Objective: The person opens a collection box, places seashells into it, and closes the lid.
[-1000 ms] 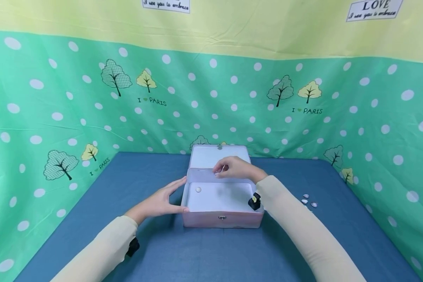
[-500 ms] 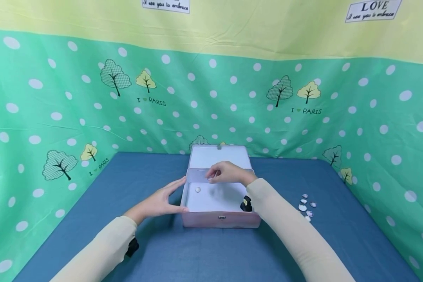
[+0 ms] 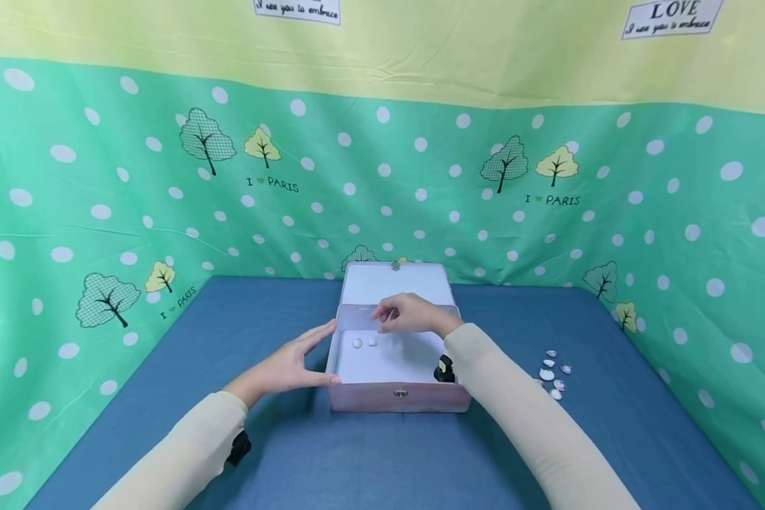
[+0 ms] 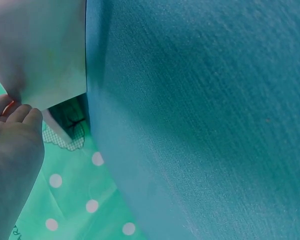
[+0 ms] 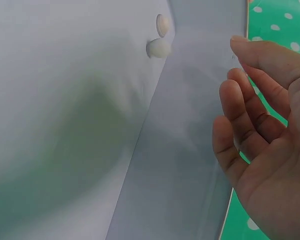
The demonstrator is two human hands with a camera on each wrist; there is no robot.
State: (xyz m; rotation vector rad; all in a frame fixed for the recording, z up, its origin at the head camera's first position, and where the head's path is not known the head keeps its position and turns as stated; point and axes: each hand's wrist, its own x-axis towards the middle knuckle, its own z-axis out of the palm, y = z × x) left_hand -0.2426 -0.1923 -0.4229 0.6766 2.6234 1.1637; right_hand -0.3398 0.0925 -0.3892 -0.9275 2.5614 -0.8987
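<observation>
An open pink box (image 3: 370, 399) with a white inside and a front clasp stands on the table. Two small whitish seashells (image 3: 358, 343) lie side by side on its floor, near the left end. My right hand (image 3: 411, 313) hovers above the box floor, its fingers loosely bent; in the right wrist view nothing is between them, and the nearer seashell (image 5: 158, 48) lies apart from the fingertips. On the box's left side rests my left hand (image 3: 287, 365), thumb near the front corner and fingers towards the back. The left wrist view shows its fingers (image 4: 32, 118) touching the wall.
The raised lid (image 3: 395, 283) leans back behind the box. Several loose seashells (image 3: 547, 375) lie on the blue table (image 3: 280, 453) to the right, beside my right sleeve (image 3: 529, 411). A green dotted curtain (image 3: 331, 156) closes off the back and sides.
My right hand has moved slightly left and down and let go of a seashell, which now lies beside the first one in the box. The left hand has stayed in place.
</observation>
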